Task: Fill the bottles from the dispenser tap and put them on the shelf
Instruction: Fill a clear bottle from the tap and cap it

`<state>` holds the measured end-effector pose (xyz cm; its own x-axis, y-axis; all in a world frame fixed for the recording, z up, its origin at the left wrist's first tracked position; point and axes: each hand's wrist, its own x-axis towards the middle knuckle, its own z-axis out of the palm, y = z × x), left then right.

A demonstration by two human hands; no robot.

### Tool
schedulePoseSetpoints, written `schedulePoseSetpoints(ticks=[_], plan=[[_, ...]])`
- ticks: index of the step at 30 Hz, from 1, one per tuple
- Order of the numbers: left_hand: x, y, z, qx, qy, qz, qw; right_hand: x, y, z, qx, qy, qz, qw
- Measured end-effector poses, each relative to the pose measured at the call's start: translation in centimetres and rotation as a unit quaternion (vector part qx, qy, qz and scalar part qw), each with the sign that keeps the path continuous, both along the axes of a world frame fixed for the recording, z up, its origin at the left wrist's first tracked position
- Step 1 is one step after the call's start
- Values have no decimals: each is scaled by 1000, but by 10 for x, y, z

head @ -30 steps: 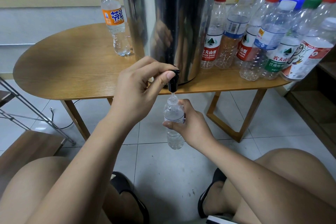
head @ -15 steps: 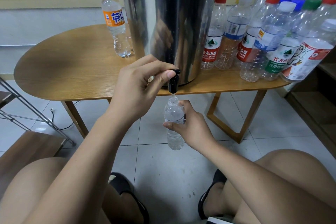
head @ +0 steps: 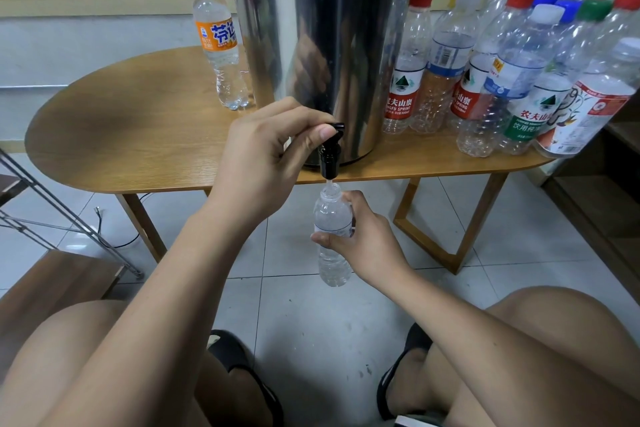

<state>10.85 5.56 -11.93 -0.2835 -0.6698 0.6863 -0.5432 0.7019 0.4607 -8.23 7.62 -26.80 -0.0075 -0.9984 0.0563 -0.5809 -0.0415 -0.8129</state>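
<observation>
At the centre of the frame a small clear bottle [head: 331, 218] is held upright below the desk [head: 138, 139] edge, its open mouth just under the black tap [head: 329, 158]. The bottle's middle is gripped by the right grip [head: 363, 239], whose fingers and thumb are wrapped round it. The tap lever is pinched by the left grip [head: 263, 152], with the thumb laid on it and the other fingers curled. The tap is fixed low on a steel dispenser [head: 325, 28] set on the desk. An orange-labelled bottle [head: 218, 42] is seen to the dispenser's left, and a crowd of capped bottles [head: 519, 73] at the upper right. A wooden shelf [head: 609, 215] is seen at the right edge.
</observation>
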Motion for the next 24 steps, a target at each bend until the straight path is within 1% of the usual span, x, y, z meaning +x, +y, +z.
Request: schedulePoseSetpoints(ticks=[24], plan=[[-1, -7, 1, -11, -6, 5, 1000, 1, 0, 1, 1, -1, 4, 1000]])
